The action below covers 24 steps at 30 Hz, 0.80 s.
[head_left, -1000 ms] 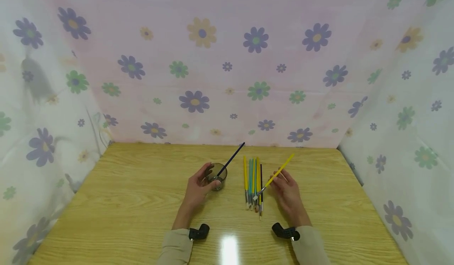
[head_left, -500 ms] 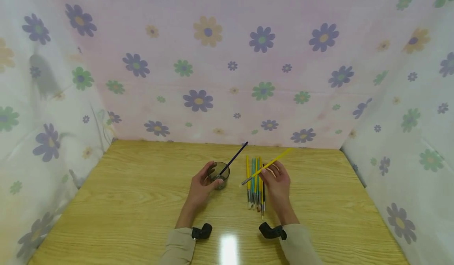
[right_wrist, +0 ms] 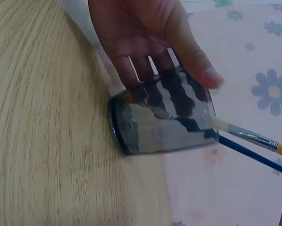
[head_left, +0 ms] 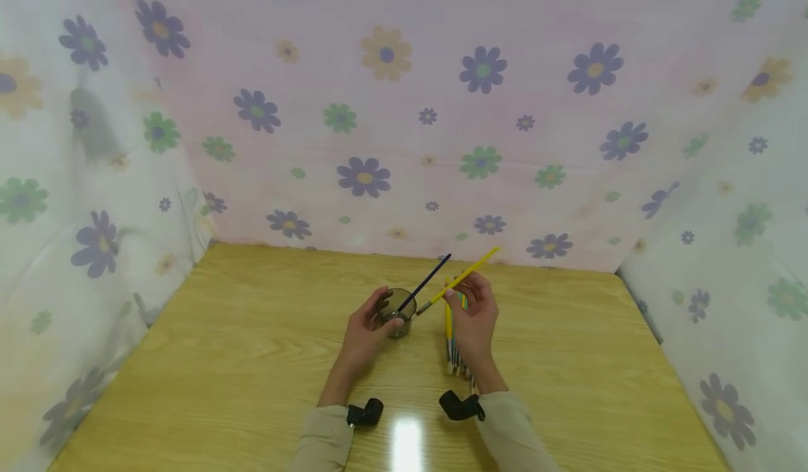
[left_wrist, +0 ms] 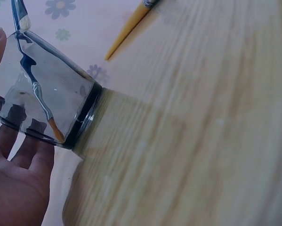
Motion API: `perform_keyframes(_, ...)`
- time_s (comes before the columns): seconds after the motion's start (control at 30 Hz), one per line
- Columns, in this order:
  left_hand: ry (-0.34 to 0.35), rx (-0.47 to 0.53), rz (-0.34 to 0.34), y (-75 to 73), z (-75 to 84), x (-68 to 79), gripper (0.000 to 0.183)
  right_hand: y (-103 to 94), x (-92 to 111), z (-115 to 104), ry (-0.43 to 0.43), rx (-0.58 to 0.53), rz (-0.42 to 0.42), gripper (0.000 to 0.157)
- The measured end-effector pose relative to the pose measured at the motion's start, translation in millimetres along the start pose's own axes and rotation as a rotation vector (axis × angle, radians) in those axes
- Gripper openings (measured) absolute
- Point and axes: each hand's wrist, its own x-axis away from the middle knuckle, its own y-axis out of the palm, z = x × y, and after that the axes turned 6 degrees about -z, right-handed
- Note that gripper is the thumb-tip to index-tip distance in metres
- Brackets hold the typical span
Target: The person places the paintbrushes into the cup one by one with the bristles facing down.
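My left hand (head_left: 362, 335) holds a clear, dark-tinted drinking glass (left_wrist: 60, 80), thumb on one side and fingers round the other. Inside leans a dark blue paintbrush (head_left: 431, 277), its orange bristles (left_wrist: 56, 129) down near the glass bottom and its handle sticking out past the rim. My right hand (head_left: 475, 321) pinches a yellow paintbrush (head_left: 472, 268) by the handle, tilted with bristles down to the left. Its pale bristles (right_wrist: 219, 124) are at the glass rim. Beneath the right hand lies a row of paintbrushes (head_left: 449, 328), partly hidden by it.
A wood-grain table (head_left: 252, 360) carries everything. Flower-printed cloth (head_left: 404, 135) hangs behind it and along both sides. Each wrist wears a small black camera mount (head_left: 366, 413). In the left wrist view, a yellow handle tip (left_wrist: 126, 33) shows past the glass.
My right hand has moved left with the yellow paintbrush, from right of the row of brushes across to the glass rim. The left hand keeps hold of the glass. The head view has shifted slightly.
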Motion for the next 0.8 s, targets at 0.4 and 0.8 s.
perform_keyframes(0.4, 0.003, 0.017, 0.022, 3.4, 3.5, 0.5, 0.072, 15.9, -7, 1, -0.013, 0.025, 0.013, 0.032)
perform_keyframes(0.8, 0.016, 0.009, 0.025, 4.1, 4.1, -0.2, 0.071, 31.9, 5, 28, 0.128, 0.107, 0.091, 0.031)
